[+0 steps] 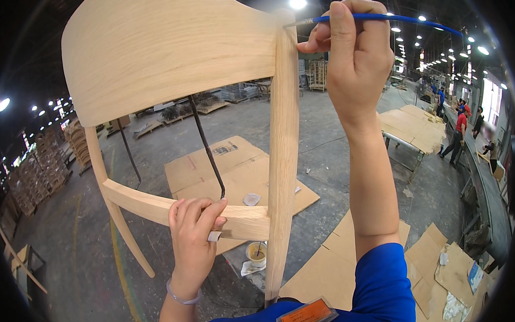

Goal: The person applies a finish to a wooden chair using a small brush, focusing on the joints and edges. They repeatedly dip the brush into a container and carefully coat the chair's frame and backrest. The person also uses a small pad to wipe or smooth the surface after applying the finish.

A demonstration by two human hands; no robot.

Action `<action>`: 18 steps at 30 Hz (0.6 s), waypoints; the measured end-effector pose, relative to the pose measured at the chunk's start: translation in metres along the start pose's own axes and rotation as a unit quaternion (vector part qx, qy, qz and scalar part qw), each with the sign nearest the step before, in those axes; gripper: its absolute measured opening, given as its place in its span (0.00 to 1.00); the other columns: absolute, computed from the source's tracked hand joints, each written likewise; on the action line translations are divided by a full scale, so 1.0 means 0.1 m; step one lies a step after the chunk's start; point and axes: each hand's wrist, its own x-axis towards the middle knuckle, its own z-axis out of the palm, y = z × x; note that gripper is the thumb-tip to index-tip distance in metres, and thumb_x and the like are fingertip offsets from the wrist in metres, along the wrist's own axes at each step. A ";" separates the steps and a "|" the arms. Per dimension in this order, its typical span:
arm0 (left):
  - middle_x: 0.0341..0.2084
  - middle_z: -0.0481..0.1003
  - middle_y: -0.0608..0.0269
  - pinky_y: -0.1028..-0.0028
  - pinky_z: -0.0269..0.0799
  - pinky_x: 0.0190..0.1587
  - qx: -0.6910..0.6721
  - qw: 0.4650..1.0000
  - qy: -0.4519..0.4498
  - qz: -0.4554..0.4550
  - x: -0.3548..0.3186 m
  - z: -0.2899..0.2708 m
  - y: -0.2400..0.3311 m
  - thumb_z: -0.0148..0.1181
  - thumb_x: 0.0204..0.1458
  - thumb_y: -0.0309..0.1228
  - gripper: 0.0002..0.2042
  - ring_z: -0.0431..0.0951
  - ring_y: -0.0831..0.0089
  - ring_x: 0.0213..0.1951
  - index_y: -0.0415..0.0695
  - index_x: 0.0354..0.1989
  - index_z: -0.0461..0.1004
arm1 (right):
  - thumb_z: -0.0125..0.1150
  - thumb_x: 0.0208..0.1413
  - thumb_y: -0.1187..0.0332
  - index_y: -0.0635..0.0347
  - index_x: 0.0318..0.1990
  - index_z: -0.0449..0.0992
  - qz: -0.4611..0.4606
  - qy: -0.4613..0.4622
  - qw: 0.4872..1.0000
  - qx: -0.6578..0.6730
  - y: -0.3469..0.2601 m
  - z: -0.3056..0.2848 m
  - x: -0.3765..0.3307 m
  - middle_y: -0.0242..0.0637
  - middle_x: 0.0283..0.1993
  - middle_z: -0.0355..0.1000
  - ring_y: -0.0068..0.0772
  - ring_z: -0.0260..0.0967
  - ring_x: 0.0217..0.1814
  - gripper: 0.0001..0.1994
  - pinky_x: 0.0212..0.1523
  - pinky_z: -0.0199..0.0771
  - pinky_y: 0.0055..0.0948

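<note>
A pale wooden chair frame fills the middle, with a broad curved backrest, an upright post and a lower rail. My right hand is raised at the top right, fingers pinching a thin blue-handled paintbrush. The brush tip meets the top of the post, where it joins the backrest; whether it touches is too blurred to tell. My left hand is wrapped over the rail, and a small whitish piece shows by its thumb. Just above it ends a bent black rod.
Below the rail stands a small tub of yellowish stuff beside a crumpled white cloth. Flattened cardboard lies on the floor. A cardboard-topped table is at right, with people along a long conveyor beyond.
</note>
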 end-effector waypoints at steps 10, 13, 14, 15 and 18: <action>0.41 0.78 0.58 0.50 0.62 0.67 0.006 1.000 0.004 -0.003 0.02 0.03 -0.02 0.55 0.70 0.39 0.14 0.77 0.56 0.51 0.43 0.51 0.82 | 0.52 0.74 0.76 0.68 0.42 0.71 -0.007 -0.009 1.000 -0.025 0.03 0.02 -0.03 0.32 0.27 0.71 0.19 0.73 0.23 0.05 0.24 0.75 0.21; 0.41 0.78 0.58 0.50 0.62 0.68 0.008 1.000 0.003 -0.005 0.02 0.04 -0.03 0.55 0.71 0.39 0.14 0.77 0.56 0.51 0.43 0.51 0.82 | 0.53 0.74 0.76 0.68 0.42 0.71 -0.016 -0.001 1.000 -0.008 0.06 0.05 -0.03 0.33 0.27 0.71 0.19 0.74 0.23 0.05 0.24 0.75 0.22; 0.41 0.78 0.58 0.50 0.62 0.68 0.008 1.000 0.003 -0.006 0.02 0.04 -0.03 0.55 0.71 0.39 0.14 0.77 0.56 0.51 0.43 0.51 0.82 | 0.53 0.74 0.76 0.68 0.42 0.71 -0.015 0.002 1.000 -0.011 0.07 0.05 -0.03 0.32 0.27 0.71 0.19 0.74 0.23 0.05 0.24 0.75 0.22; 0.41 0.78 0.58 0.50 0.62 0.68 0.008 1.000 0.001 -0.007 0.02 0.04 -0.03 0.55 0.71 0.39 0.14 0.77 0.56 0.51 0.43 0.51 0.82 | 0.53 0.74 0.76 0.68 0.42 0.71 -0.014 0.005 1.000 -0.013 0.08 0.06 -0.04 0.32 0.27 0.71 0.19 0.74 0.23 0.05 0.23 0.75 0.22; 0.42 0.78 0.58 0.50 0.61 0.68 0.009 1.000 0.000 -0.009 0.01 0.04 -0.03 0.55 0.70 0.38 0.14 0.77 0.57 0.51 0.43 0.51 0.82 | 0.53 0.74 0.76 0.67 0.42 0.71 -0.023 0.007 0.999 -0.024 0.09 0.06 -0.04 0.32 0.27 0.71 0.18 0.73 0.23 0.05 0.23 0.75 0.22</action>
